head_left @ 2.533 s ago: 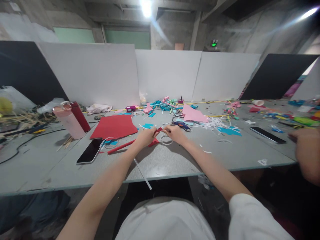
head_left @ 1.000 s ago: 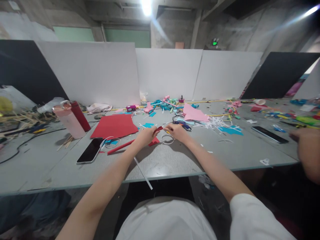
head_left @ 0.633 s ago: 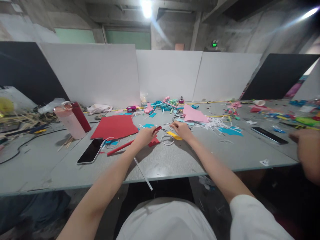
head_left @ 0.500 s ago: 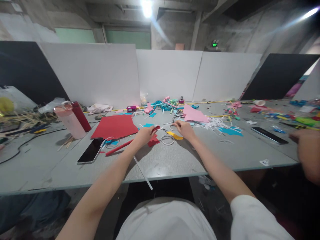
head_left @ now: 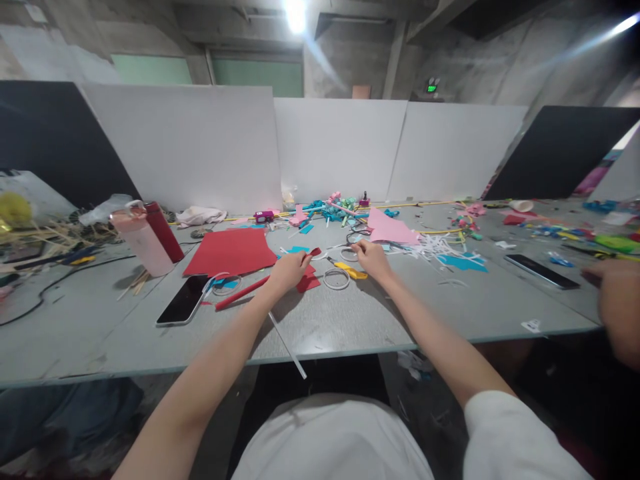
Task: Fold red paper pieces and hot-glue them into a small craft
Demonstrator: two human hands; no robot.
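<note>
My left hand (head_left: 291, 270) is closed in a pinch on a small red strip (head_left: 314, 252), whose end sticks out past the fingertips. My right hand (head_left: 373, 259) is pinched too, its fingertips touching or just over a thin pale ring; whatever lies between them is too small to make out. On the table between the hands are a white ring (head_left: 337, 279) and a yellow utility knife (head_left: 351, 270). Red paper scraps (head_left: 309, 283) lie by my left hand. A red rod (head_left: 241, 293) and a thin white stick (head_left: 289, 347) run out from around my left forearm.
Left of my hands are a red sheet (head_left: 227, 252), a phone (head_left: 183, 301), a pink bottle (head_left: 145, 243) and a red bottle (head_left: 164, 232). Pink paper (head_left: 393, 229) and white shreds (head_left: 433, 247) lie right. Another phone (head_left: 543, 271) is near another person's hand (head_left: 617, 300).
Both hands keep nearly the same pose. The whole view has shifted very slightly, and little else differs.
</note>
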